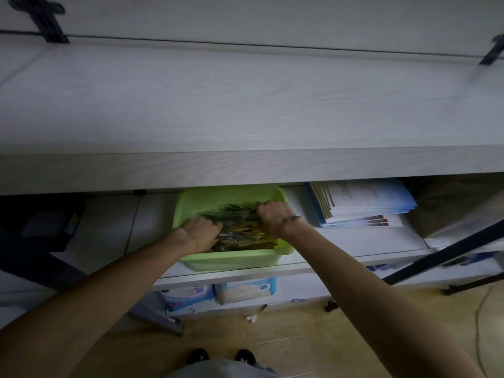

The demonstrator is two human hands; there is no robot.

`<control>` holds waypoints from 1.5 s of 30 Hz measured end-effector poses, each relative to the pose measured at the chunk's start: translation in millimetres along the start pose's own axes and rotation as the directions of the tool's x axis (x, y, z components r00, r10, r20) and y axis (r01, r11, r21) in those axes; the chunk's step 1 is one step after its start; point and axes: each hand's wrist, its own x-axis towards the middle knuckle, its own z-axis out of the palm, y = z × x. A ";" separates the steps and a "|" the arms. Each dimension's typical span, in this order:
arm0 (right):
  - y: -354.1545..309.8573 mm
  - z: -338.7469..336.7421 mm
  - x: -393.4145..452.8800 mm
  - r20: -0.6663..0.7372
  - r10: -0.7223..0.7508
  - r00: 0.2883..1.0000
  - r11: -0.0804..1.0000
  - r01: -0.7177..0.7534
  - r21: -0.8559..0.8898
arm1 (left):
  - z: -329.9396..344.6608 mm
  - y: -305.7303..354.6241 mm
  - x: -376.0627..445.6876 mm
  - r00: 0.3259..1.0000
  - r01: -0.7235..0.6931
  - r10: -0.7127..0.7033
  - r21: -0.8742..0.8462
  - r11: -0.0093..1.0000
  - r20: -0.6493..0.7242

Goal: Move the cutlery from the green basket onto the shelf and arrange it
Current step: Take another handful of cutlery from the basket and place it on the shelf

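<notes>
— The cutlery (240, 233), a heap of shiny metal and yellowish pieces, lies in the green plastic basket (191, 203). Where is the basket?

— It sits on the lower white shelf (354, 244), under the wide pale wooden shelf (245, 105). A stack of blue and white paper booklets (362, 203) lies just beside it on the right.

— What are the hands doing?

— Both are down in the basket. The left hand (200, 231) is at the left side of the heap, and its fingers are tucked down into the pieces. I cannot tell if they hold any. The right hand (275, 216) is at the far right side of the heap. Its fingers are curled tight over the cutlery there, so I think it grips a bunch.

— So which step is this?

— I think it is the picking up step. Nothing lies on the wide shelf yet.

— What does the next move need?

— I think the hands must hold their pieces tight, lift them clear of the basket wall, and come out from under the wide shelf without bumping its front edge. Then they can set the pieces on top in a neat row.

— Is anything else in the basket?

— Something clear and crinkly, maybe plastic wrap (231, 211), lies at the back. It is too dark to be sure.
</notes>
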 end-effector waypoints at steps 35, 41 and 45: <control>65.3 -30.6 -101.2 -0.008 0.168 0.986 0.932 -0.156 0.328 | -52.6 -18.5 -91.0 0.970 0.115 -0.107 0.025 0.993 -0.217; 48.2 -17.1 -131.7 -0.037 0.313 0.949 0.861 -0.267 0.433 | -49.4 -5.1 -120.0 0.946 0.159 -0.174 -0.073 0.984 -0.274; 35.5 -14.2 -155.6 -0.043 0.404 0.914 0.808 -0.334 0.485 | -41.9 5.2 -143.8 0.947 0.148 -0.174 -0.116 0.982 -0.271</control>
